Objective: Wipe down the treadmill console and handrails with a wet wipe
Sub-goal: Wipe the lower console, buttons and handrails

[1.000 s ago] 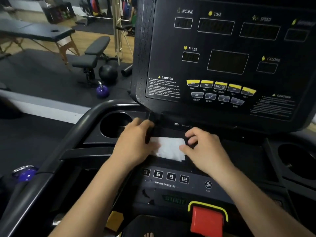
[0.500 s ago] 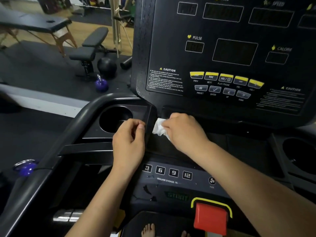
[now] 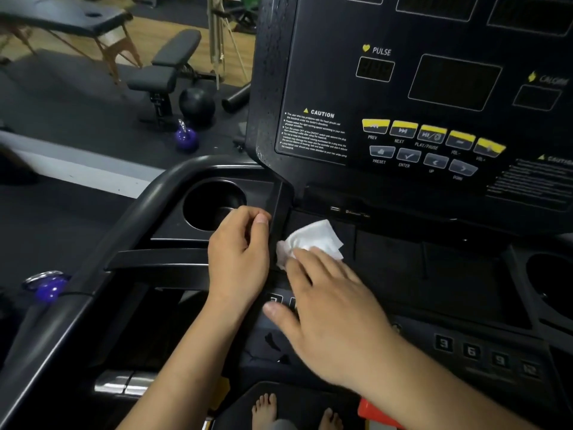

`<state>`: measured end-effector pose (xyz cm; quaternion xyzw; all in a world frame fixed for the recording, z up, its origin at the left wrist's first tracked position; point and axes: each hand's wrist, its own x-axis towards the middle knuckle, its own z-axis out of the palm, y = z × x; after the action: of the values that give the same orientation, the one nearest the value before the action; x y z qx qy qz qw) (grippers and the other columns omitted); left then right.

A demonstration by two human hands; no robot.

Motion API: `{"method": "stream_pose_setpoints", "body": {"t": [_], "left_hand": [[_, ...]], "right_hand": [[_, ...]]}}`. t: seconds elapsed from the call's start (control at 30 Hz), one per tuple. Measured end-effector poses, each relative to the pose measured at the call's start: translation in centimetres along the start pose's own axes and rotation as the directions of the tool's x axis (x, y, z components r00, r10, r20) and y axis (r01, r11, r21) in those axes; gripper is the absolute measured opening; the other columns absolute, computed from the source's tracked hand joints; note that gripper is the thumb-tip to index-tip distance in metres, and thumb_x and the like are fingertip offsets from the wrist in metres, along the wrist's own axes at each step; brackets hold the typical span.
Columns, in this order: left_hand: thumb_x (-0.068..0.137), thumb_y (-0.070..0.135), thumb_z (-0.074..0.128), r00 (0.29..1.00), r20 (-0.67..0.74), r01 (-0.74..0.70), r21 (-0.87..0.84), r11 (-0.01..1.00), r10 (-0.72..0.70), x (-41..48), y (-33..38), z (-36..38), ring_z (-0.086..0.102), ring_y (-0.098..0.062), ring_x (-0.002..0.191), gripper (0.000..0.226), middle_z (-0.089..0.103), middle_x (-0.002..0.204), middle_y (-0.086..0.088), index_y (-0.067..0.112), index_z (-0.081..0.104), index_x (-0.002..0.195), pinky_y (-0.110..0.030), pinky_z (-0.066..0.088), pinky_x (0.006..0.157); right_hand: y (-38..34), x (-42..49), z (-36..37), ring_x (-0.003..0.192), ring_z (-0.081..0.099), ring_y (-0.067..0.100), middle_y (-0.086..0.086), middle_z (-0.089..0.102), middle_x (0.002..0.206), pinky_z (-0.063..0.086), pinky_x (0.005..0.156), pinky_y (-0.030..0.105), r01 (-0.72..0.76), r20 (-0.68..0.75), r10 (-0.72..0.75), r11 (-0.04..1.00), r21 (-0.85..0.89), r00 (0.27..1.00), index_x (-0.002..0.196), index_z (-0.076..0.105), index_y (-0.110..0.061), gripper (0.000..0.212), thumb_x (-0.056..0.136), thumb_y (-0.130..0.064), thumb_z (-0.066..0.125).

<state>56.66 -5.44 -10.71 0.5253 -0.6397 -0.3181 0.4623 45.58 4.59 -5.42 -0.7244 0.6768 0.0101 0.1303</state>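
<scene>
The black treadmill console (image 3: 428, 88) fills the upper right, with yellow buttons and dark displays. Below it a white wet wipe (image 3: 313, 240) lies crumpled on the flat tray shelf (image 3: 434, 268). My right hand (image 3: 328, 305) presses flat on the wipe's near edge, fingers spread. My left hand (image 3: 238, 256) rests loosely curled on the ridge beside the left cup holder (image 3: 214, 203), thumb against fingertips, holding nothing. The left handrail (image 3: 102, 252) curves down the left side.
A second cup holder (image 3: 552, 287) sits at the far right. Number buttons (image 3: 471, 350) line the lower panel, with a red safety key (image 3: 372, 412) below. On the gym floor stand a bench (image 3: 167, 69), a black ball (image 3: 197, 103) and purple kettlebells (image 3: 186, 138).
My right hand has slid the wipe down and toward me on the tray, and its fingers have flattened out. The camera has tilted lower and closer. My left hand stays by the cup holder.
</scene>
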Motion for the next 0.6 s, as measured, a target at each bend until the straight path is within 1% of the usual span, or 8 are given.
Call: {"method": "stream_pose_setpoints", "body": {"t": [0.07,0.13,0.23,0.3,0.37,0.47,0.53,0.6], "left_hand": [[0.095,0.024,0.049,1.0,0.0,0.0,-0.001,1.0,0.0,0.1,0.0,0.0,0.059,-0.01,0.074,0.019,0.064,0.077,0.007,0.024,0.063,0.082,-0.039,0.049,0.072],[0.094,0.026,0.046,1.0,0.005,0.004,-0.01,1.0,-0.004,0.1,0.0,-0.1,0.059,-0.011,0.074,0.021,0.064,0.076,0.006,0.023,0.063,0.082,-0.041,0.049,0.072],[0.096,0.029,0.042,1.0,0.003,0.006,-0.049,0.999,-0.006,0.0,0.0,-0.2,0.059,-0.014,0.073,0.028,0.063,0.075,0.006,0.023,0.063,0.08,-0.045,0.049,0.071],[0.098,0.031,0.039,1.0,-0.007,0.009,-0.063,0.998,-0.01,0.1,0.2,-0.2,0.06,-0.014,0.075,0.031,0.064,0.076,0.005,0.024,0.064,0.079,-0.044,0.05,0.072],[0.098,0.032,0.037,1.0,-0.014,0.011,-0.071,0.997,-0.012,0.1,0.1,-0.1,0.06,-0.014,0.075,0.033,0.065,0.078,0.005,0.024,0.064,0.08,-0.043,0.05,0.072],[0.098,0.032,0.037,1.0,-0.01,0.006,-0.079,0.997,-0.007,0.2,0.0,-0.2,0.059,-0.013,0.074,0.034,0.065,0.077,0.005,0.022,0.064,0.08,-0.043,0.049,0.072],[0.098,0.033,0.037,1.0,-0.012,0.007,-0.083,0.997,-0.008,0.1,0.0,-0.2,0.058,-0.012,0.073,0.035,0.064,0.077,0.007,0.022,0.064,0.081,-0.042,0.049,0.072],[0.097,0.035,0.036,1.0,-0.01,0.018,-0.096,0.995,-0.019,0.1,-0.1,-0.1,0.058,-0.011,0.073,0.035,0.064,0.076,0.007,0.024,0.064,0.08,-0.042,0.049,0.071]], "right_hand": [[0.2,1.3,0.3,0.148,-0.002,0.025,0.005,0.004,0.162,0.006,0.12,0.047,-0.046,0.044,0.047,0.998,-0.039,0.998,0.153,0.014,-0.018,0.079,0.09,-0.066,0.013],[0.8,2.9,0.1,0.148,-0.005,0.026,0.006,-0.001,0.163,0.002,0.119,0.049,-0.068,0.031,0.071,0.995,-0.07,0.997,0.154,0.01,-0.019,0.086,0.084,-0.069,0.009],[0.3,1.8,-1.0,0.144,0.015,0.03,0.008,0.022,0.157,0.003,0.118,0.053,-0.026,0.017,0.028,0.994,-0.103,0.999,0.148,0.03,-0.018,0.085,0.086,-0.069,0.003],[-0.3,0.3,-1.1,0.138,0.027,0.028,0.006,0.038,0.147,0.008,0.118,0.05,0.007,0.011,-0.006,0.998,-0.067,1.0,0.141,0.041,-0.016,0.083,0.089,-0.069,0.006],[0.3,1.1,-0.9,0.134,0.032,0.026,0.005,0.044,0.14,0.021,0.115,0.04,-0.022,-0.036,0.023,0.999,0.037,0.999,0.134,0.047,-0.016,0.075,0.09,-0.067,0.014],[1.2,3.7,-0.5,0.121,0.042,0.026,0.003,0.052,0.124,0.039,0.096,0.036,-0.067,-0.144,0.075,0.996,0.063,0.987,0.127,0.051,-0.018,0.069,0.089,-0.064,0.016],[1.6,4.2,-0.4,0.111,0.047,0.026,0.002,0.056,0.113,0.04,0.093,0.037,-0.033,-0.157,0.033,0.999,0.005,0.987,0.126,0.055,-0.021,0.072,0.088,-0.065,0.012],[2.5,3.7,-0.4,0.117,0.045,0.026,0.001,0.054,0.117,0.034,0.102,0.038,0.044,-0.142,-0.044,0.999,-0.006,0.989,0.127,0.057,-0.023,0.072,0.088,-0.066,0.015]]}}
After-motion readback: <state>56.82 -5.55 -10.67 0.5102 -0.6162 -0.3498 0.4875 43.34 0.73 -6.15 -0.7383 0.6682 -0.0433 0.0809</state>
